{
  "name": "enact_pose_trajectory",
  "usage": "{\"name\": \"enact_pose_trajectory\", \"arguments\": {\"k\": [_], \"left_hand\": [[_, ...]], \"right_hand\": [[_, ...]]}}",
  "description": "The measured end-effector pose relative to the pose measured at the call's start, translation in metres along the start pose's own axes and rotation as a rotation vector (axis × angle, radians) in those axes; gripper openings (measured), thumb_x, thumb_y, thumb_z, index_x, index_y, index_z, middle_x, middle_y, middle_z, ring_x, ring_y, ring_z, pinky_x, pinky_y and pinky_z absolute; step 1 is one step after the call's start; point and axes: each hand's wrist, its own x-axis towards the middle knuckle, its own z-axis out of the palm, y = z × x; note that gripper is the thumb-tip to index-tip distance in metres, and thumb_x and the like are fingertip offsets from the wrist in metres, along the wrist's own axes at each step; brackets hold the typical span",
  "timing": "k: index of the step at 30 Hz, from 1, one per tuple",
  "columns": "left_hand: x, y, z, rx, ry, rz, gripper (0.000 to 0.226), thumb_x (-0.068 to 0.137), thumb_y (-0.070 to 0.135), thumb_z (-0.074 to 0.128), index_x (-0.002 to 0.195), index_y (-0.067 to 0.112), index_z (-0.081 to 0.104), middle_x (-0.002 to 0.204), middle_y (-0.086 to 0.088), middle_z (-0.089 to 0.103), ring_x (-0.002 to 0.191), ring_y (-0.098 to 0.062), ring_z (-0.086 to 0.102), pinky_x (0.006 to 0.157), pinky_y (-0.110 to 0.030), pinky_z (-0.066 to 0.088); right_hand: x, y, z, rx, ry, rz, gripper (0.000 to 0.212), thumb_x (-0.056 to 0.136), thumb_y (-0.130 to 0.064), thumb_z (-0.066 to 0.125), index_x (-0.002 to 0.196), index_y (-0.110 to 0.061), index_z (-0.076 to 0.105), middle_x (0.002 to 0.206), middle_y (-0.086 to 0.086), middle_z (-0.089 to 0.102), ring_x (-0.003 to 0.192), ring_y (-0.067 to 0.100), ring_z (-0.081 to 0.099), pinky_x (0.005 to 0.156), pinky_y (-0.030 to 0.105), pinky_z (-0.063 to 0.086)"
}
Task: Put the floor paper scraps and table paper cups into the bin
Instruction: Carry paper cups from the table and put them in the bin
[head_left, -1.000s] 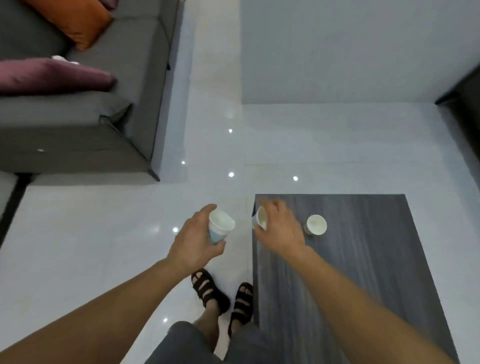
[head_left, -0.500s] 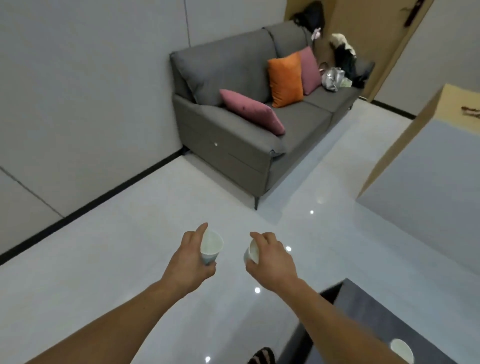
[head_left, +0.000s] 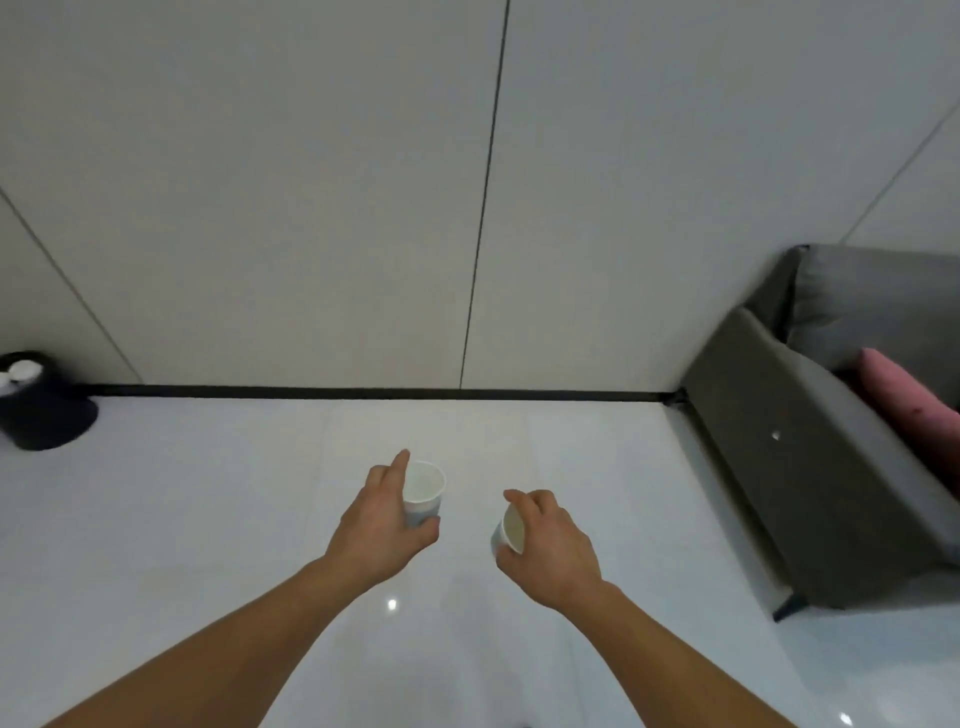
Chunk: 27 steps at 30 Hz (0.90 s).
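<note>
Observing a grey sofa (head_left: 810, 467) at the right edge, bearing a pink cushion (head_left: 904, 395). Noting a black bin (head_left: 47, 415) far left against the wall, holding white items (too blurred for telling cups from scraps). Recording the left hand (head_left: 382, 525) curling round an upright paper cup (head_left: 423, 491), interior showing plain white. Recording the right hand (head_left: 550, 551) gripping a second paper cup (head_left: 511, 530), tilting sideways, mouth facing left. Finding both cups above the floor (head_left: 208, 519), well apart from the bin.
</note>
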Motion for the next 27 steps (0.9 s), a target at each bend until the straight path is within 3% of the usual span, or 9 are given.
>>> {"name": "enact_pose_trajectory", "arguments": {"k": [17,27], "left_hand": [[0.122,-0.184,-0.204,-0.015,0.422,-0.469,0.089,0.072,0.038,0.079,0.143,0.031,0.025,0.137,0.003,0.038,0.114,-0.016,0.049,0.091,-0.028,0.048],[0.171,-0.329,-0.332,-0.115,0.613,-0.616,0.088,0.071,0.032,0.079,0.143,0.026,0.028,0.137,-0.003,0.039,0.115,-0.024,0.051,0.091,-0.034,0.046]], "right_hand": [[0.286,-0.289,0.061,-0.057,-0.218,-0.606,0.068,0.085,-0.046,0.058,0.146,-0.034,0.030,0.139,-0.005,0.037,0.117,0.021,0.048,0.089,0.032,0.047],[0.391,-0.487,0.125,-0.169,-0.301,-0.788,0.068,0.086,-0.044,0.057,0.147,-0.031,0.029,0.139,-0.001,0.036,0.117,0.023,0.048,0.089,0.035,0.049]]}}
